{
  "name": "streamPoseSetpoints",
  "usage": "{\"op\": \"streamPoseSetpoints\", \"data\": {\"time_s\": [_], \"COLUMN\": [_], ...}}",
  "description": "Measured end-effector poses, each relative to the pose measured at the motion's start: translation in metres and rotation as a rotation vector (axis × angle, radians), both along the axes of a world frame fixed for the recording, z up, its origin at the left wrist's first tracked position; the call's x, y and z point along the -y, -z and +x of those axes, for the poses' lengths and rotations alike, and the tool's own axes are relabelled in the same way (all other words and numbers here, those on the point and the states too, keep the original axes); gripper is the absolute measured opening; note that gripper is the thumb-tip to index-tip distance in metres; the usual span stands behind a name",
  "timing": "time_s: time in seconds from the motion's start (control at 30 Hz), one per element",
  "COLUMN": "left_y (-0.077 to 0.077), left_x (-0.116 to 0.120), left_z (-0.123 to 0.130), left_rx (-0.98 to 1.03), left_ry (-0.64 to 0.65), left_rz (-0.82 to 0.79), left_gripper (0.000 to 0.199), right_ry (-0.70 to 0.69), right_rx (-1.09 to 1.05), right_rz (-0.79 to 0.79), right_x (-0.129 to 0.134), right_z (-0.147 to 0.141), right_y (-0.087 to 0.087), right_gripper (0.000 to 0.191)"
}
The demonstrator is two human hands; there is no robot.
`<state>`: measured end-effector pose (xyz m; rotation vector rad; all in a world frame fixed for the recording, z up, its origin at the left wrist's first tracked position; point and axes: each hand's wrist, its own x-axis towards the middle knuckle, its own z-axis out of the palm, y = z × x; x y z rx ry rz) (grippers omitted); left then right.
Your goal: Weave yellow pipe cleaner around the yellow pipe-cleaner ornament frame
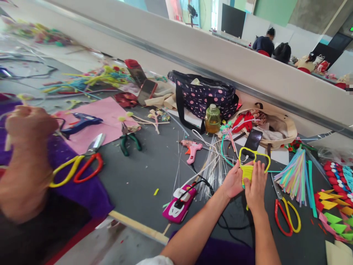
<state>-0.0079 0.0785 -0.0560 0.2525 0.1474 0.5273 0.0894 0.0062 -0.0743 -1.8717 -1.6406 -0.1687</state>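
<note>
At the right of the dark table, my left hand [233, 182] and my right hand [256, 185] hold a yellow pipe-cleaner piece [247, 173] between them. Its lower part is a flat wrapped block, and two open yellow loops stand out above it. My left hand supports it from the left with the palm partly turned up. The fingers of my right hand lie over its right side. Just beyond the loops is a black phone [253, 140] with a white cable. Red and yellow scissors [286, 215] rest to the right of my right hand.
A pink power strip [179, 204], pink glue gun [193, 151], green pliers [129, 143] and larger scissors [89, 154] lie leftward. Behind stand a green bottle [212, 119] and a patterned bag [204, 96]. Pastel strips [296, 175] fan out at right. Another person's arm [26, 158] is at far left.
</note>
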Motion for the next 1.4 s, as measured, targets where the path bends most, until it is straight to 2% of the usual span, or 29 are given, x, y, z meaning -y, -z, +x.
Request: {"op": "streamPoseSetpoints", "data": {"time_s": [0.23,0.4,0.5,0.63,0.73,0.87,0.97,1.03,1.13,1.27,1.4], "left_y": [0.004,0.002,-0.001,0.000,0.003,0.003,0.003,0.003,0.004,0.006,0.007], "left_x": [0.002,-0.002,-0.008,-0.011,-0.009,-0.007,-0.008,-0.008,-0.006,-0.001,-0.002], "left_z": [-0.002,-0.003,-0.006,-0.008,-0.007,-0.006,-0.007,-0.007,-0.006,-0.003,-0.002], "left_rx": [0.030,0.010,0.006,0.088,0.144,0.164,0.149,0.125,0.061,-0.056,-0.085], "left_ry": [0.012,0.001,0.005,-0.008,0.002,0.001,-0.021,-0.045,-0.110,-0.165,-0.169], "left_rz": [0.016,-0.004,-0.032,-0.065,-0.085,-0.086,-0.063,-0.037,0.053,0.200,0.216], "left_gripper": [0.059,0.060,0.064,0.065,0.064,0.065,0.063,0.061,0.058,0.084,0.088], "right_ry": [-0.009,-0.052,-0.020,0.218,0.277,0.175,0.056,0.024,0.012,0.016,-0.013], "right_rx": [0.117,0.031,-0.208,-0.674,-0.988,-1.221,-1.310,-1.335,-1.346,-1.341,-1.385], "right_rz": [-0.129,-0.134,-0.012,0.249,0.229,0.084,-0.062,-0.109,-0.118,-0.081,-0.085], "right_x": [-0.002,-0.003,0.000,0.005,0.007,0.007,0.006,0.006,0.007,0.007,0.008], "right_z": [-0.007,-0.008,-0.004,0.007,0.015,0.017,0.013,0.011,0.008,0.006,0.006], "right_y": [0.009,0.005,0.002,0.001,0.004,0.007,0.006,0.005,0.003,0.002,0.003], "right_gripper": [0.075,0.070,0.060,0.048,0.042,0.036,0.036,0.036,0.035,0.033,0.032]}}
